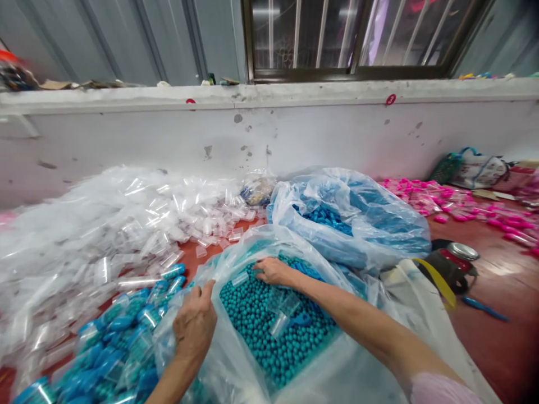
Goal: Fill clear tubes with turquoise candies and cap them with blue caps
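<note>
A clear plastic bag (248,359) lies open in front of me, full of small teal beads (269,350). My left hand (196,320) is closed on the bag's left rim, thumb upward. Over the far part of the beads, my right hand (273,272) reaches in with bent fingers; what they hold, if anything, is hidden. Just left of those fingertips lies a clear plastic tube (240,279). More clear tubes (280,324) and a blue plastic piece (301,320) rest on the beads near the bag's middle.
Blue-capped tubes of teal beads (126,331) are heaped at left. Behind them spreads a large pile of clear tubes (126,207). A second plastic bag (387,224) holds blue pieces (324,216). Pink pieces (455,202), a round metal lid (463,251) and a blue tool (484,308) are at right.
</note>
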`<state>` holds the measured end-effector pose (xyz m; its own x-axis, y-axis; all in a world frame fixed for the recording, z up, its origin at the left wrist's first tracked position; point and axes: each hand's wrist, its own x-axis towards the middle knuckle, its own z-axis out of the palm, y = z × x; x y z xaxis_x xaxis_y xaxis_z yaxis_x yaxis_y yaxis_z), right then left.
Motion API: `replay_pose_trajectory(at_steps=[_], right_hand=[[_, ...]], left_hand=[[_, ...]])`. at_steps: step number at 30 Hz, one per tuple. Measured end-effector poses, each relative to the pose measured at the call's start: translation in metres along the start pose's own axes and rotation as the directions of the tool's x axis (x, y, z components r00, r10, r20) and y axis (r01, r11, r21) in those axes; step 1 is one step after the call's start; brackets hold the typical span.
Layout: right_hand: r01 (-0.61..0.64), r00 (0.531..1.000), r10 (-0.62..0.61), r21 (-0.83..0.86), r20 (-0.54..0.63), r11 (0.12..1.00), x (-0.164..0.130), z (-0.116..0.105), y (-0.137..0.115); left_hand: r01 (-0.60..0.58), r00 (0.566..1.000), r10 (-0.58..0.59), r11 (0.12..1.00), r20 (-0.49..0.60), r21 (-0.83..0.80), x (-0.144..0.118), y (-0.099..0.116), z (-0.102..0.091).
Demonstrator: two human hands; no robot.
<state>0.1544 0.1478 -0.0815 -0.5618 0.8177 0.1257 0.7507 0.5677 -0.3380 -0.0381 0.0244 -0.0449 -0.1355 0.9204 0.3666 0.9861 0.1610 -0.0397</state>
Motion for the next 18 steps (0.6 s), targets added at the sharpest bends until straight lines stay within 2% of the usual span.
replay_pose_trajectory(at_steps=[3, 4, 6, 7, 9, 11, 12, 14, 18], right_hand=[[0.082, 0.994, -0.078, -0.062, 0.073, 0.995, -0.020, -0.019, -0.006], [0.079, 0.995, -0.072, -0.091, 0.076, 0.993, -0.029, -0.026, -0.009], [0.017, 0.997, -0.006, -0.144, 0.078, 0.989, -0.050, -0.037, -0.013], [-0.036, 0.996, 0.050, -0.169, 0.080, 0.985, -0.062, -0.040, -0.015], [-0.146, 0.981, 0.171, -0.233, 0.091, 0.962, -0.086, -0.042, -0.016], [-0.213, 0.960, 0.254, -0.279, 0.121, 0.936, -0.105, -0.037, -0.017], [-0.226, 0.953, 0.273, -0.286, 0.135, 0.931, -0.113, -0.034, -0.017], [-0.232, 0.948, 0.281, -0.280, 0.147, 0.932, -0.121, -0.026, -0.018], [-0.250, 0.951, 0.283, -0.231, 0.123, 0.940, -0.121, -0.016, -0.015]], left_hand=[[-0.078, 0.995, 0.076, 0.997, -0.069, -0.029, -0.007, 0.016, -0.015], [-0.113, 0.993, 0.110, 0.991, -0.042, -0.070, -0.010, 0.025, -0.019], [-0.168, 0.973, 0.193, 0.968, 0.125, -0.186, -0.018, 0.045, -0.024], [-0.180, 0.942, 0.239, 0.953, 0.238, -0.244, -0.022, 0.055, -0.024], [-0.183, 0.846, 0.317, 0.927, 0.427, -0.326, -0.029, 0.076, -0.016], [-0.189, 0.762, 0.375, 0.909, 0.529, -0.371, -0.034, 0.093, -0.001], [-0.187, 0.738, 0.388, 0.903, 0.551, -0.386, -0.035, 0.100, 0.007], [-0.170, 0.722, 0.391, 0.900, 0.571, -0.401, -0.037, 0.109, 0.021], [-0.124, 0.744, 0.344, 0.913, 0.572, -0.388, -0.038, 0.114, 0.035]])
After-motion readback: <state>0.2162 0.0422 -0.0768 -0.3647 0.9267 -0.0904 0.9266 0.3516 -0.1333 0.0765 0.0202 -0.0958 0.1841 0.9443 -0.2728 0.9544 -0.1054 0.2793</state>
